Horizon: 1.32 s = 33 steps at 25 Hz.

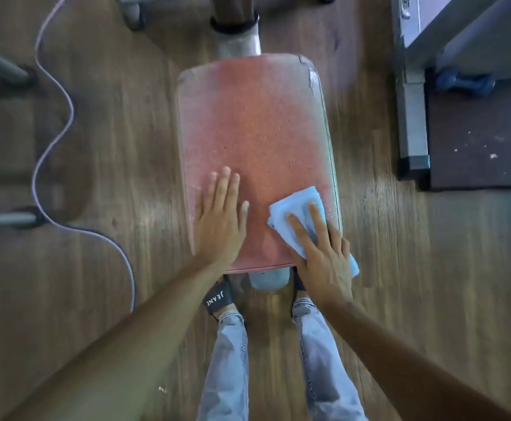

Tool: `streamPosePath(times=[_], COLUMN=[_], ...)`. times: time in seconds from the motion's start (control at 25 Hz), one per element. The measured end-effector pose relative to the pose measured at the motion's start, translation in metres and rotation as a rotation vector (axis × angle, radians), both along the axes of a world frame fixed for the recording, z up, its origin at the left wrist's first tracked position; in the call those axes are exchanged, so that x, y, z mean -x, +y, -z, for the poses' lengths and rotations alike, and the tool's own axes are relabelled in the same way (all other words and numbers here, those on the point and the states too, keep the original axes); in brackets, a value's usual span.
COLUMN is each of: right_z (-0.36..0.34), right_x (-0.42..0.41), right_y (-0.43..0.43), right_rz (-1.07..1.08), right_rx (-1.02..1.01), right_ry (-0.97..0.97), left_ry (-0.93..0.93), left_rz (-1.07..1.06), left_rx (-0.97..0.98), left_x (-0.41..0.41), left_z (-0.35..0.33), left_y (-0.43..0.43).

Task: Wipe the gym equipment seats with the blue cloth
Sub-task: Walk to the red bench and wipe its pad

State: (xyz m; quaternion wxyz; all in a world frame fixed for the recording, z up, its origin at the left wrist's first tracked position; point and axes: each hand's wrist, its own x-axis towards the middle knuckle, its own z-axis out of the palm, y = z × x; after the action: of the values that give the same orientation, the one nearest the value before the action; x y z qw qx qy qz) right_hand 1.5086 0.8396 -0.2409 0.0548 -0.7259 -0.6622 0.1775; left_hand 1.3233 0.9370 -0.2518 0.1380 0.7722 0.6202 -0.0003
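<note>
A brown wood-plank floor [375, 268] filled the view from above. At the centre stood a red padded seat [254, 123], a rounded rectangle with a speckled, worn surface and a torn patch at its upper right corner. A pale post [239, 41] met its top edge.

At the upper right, a grey metal machine frame [412, 117] stood beside a dark mat [479, 141] flecked with white.

At the bottom centre were legs in light blue jeans [230, 360].

The left hand [221, 220] lay flat on the lower left of the seat, fingers straight and close together. The right hand [321, 256] pressed on the blue cloth [293, 208] with straight fingers at the seat's lower right corner. The folded cloth lay on the pad and stuck out past the seat's right edge under the hand.

A pale cable [53, 138] snaked down the left side of the floor. A blue dumbbell [464, 82] lay at the upper right, behind the frame. A black slide sandal [217, 297] showed below the seat.
</note>
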Motion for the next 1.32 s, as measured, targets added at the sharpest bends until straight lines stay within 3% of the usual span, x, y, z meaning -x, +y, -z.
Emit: streamPosePath(times=[0.2, 0.6, 0.76, 0.88, 1.04, 1.2, 1.32], right_z=[0.019, 0.028, 0.022, 0.023, 0.019, 0.014, 0.013], right_x=[-0.007, -0.013, -0.009, -0.004, 0.003, 0.022, 0.034], right_y=[0.034, 0.282, 0.328, 0.289, 0.174, 0.05, 0.018], right_rz=[-0.035, 0.084, 0.099, -0.005, -0.119, -0.082, -0.044], right_rx=[-0.011, -0.04, -0.006, -0.056, -0.031, 0.045, 0.088], right_ry=[-0.057, -0.03, 0.024, -0.041, -0.075, -0.05, -0.059], left_ry=[0.038, 0.04, 0.046, 0.055, 0.042, 0.047, 0.041], left_rz=[-0.037, -0.039, -0.029, -0.03, -0.035, -0.034, -0.027], left_rx=[-0.057, -0.064, -0.084, -0.085, -0.081, -0.091, -0.092], left_x=[0.003, 0.007, 0.007, 0.007, 0.006, 0.006, 0.006], left_z=[0.022, 0.028, 0.028, 0.027, 0.025, 0.025, 0.026], left_y=[0.016, 0.014, 0.013, 0.014, 0.014, 0.014, 0.013])
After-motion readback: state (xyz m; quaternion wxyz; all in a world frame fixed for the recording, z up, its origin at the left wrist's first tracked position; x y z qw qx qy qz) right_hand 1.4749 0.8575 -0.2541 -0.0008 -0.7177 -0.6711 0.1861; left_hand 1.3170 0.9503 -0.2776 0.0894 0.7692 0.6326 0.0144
